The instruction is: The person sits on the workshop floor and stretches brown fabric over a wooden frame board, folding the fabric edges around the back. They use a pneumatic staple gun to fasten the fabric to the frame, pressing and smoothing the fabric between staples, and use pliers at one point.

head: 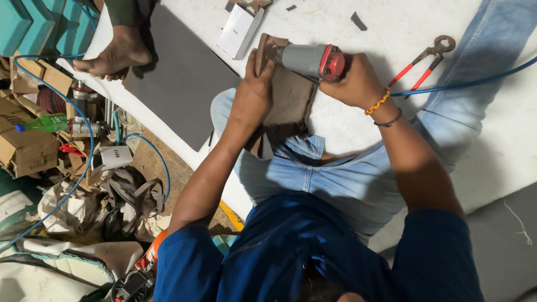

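Brown leather piece [291, 100] is lying on the seated worker's knee, the left hand [251, 92] pinning it flat while the right hand [355, 81] is gripping a grey air tool [307, 60] against its upper edge, work seemingly midway.

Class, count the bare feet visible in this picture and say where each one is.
1: a bare foot at the upper left, resting beside the grey sheet. Others may be hidden.

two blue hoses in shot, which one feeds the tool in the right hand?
The blue hose crossing the right trouser leg: it runs to the right hand gripping the grey-and-red pneumatic tool. The other blue hose loops through the floor clutter at left.
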Tool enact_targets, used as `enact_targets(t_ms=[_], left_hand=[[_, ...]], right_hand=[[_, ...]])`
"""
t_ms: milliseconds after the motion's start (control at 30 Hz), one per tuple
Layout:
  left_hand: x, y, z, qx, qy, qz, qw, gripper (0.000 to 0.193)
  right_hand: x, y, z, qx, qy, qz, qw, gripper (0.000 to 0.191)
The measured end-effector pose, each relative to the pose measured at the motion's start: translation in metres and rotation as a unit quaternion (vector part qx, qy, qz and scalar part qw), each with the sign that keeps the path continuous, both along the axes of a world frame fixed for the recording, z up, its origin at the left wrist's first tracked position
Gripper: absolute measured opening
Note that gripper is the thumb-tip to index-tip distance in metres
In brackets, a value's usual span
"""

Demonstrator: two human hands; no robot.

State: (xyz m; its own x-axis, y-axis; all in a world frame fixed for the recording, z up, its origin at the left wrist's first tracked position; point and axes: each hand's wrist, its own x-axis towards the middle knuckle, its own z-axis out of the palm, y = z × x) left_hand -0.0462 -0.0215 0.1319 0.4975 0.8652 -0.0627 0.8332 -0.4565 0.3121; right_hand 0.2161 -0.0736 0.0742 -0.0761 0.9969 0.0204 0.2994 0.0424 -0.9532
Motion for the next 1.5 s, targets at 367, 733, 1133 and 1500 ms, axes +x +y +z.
enact_targets(t_ms=[367, 733, 1133, 1500], left_hand=[[0.000, -0.001, -0.009, 0.040, -0.011, -0.011, 0.999, 0.053], [0.001, -0.004, -0.011, 0.049, 0.002, -0.010, 0.999, 0.033], [0.004, -0.005, -0.005, 0.020, -0.012, 0.010, 1.000, 0.064], [-0.027, -0.054, 0.003, -0.306, -0.410, 0.012, 0.859, 0.111]], right_hand=[[-0.003, -0.011, 0.016, 0.008, 0.019, 0.021, 1.000, 0.023], [0.000, -0.002, 0.023, -0.016, -0.035, 0.062, 0.997, 0.025], [0.032, -0.010, 0.012, 0.076, -0.288, -0.076, 0.952, 0.044], [0.008, -0.050, -0.073, 0.177, -0.542, -0.043, 0.820, 0.017]])
